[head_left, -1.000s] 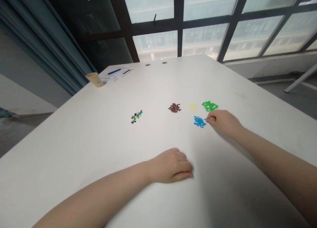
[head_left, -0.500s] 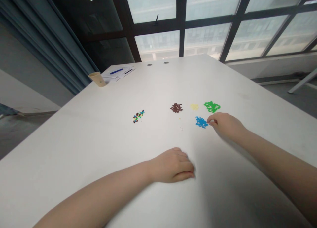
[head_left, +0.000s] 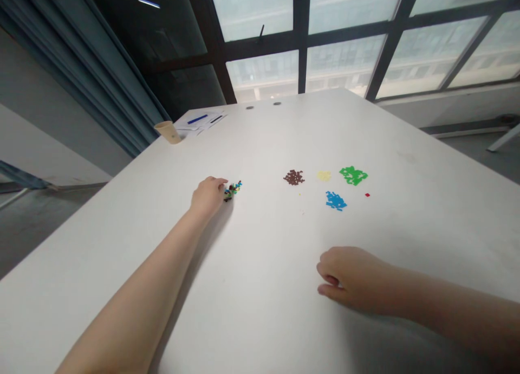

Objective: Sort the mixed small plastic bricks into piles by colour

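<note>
At the left, my left hand [head_left: 209, 194] reaches to a small pile of mixed-colour pieces [head_left: 232, 189], its index finger stretched out over the near edge. The fingertips partly cover the pile, and no piece shows between them. My right hand [head_left: 345, 276] rests on the table nearer to me, loosely curled, with nothing visible in it. Beyond it lie flat piles of small pieces sorted by colour: brown [head_left: 293, 177], pale yellow [head_left: 324, 175], green [head_left: 353, 175] and blue [head_left: 336, 200]. A single red piece [head_left: 368, 194] lies right of the blue ones.
A paper cup [head_left: 168, 132] stands near the table's far left edge, beside papers [head_left: 207, 123] with a blue pen [head_left: 197, 119] on them. One tiny yellow piece [head_left: 299, 194] lies below the brown pile. Windows and a curtain stand behind the white table [head_left: 268, 141].
My left hand has moved from the table's front to the mixed pile at the left. My right hand has drawn back from beside the blue pile, and a red piece now shows there.
</note>
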`<act>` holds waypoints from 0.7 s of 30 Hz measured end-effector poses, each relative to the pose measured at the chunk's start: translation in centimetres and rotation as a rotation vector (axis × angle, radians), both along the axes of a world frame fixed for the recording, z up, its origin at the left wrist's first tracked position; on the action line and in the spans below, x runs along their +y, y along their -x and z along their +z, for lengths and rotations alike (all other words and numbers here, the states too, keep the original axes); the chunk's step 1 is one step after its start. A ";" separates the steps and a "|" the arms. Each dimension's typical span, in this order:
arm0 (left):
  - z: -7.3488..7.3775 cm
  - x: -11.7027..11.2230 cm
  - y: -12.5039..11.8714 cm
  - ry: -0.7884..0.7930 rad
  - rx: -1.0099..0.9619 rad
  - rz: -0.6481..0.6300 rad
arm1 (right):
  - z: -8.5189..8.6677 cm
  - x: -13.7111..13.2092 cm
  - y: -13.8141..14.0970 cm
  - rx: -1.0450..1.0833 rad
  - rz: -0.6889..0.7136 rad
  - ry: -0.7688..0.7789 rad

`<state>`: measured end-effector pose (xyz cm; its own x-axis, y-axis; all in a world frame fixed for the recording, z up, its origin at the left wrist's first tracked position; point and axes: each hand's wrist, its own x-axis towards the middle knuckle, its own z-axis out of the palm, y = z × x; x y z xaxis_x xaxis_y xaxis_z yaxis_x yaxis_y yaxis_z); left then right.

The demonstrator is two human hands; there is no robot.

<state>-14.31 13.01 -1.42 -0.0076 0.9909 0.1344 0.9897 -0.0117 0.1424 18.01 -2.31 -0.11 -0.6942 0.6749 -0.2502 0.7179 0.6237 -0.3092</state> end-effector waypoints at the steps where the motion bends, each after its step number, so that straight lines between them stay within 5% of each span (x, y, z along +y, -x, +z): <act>1: -0.3 0.3 0.7 -0.003 0.008 0.020 | 0.0 0.0 0.0 -0.001 0.002 -0.001; 21: -0.9 0.3 1.1 -0.002 0.020 0.009 | -0.1 0.2 0.1 0.014 0.007 -0.016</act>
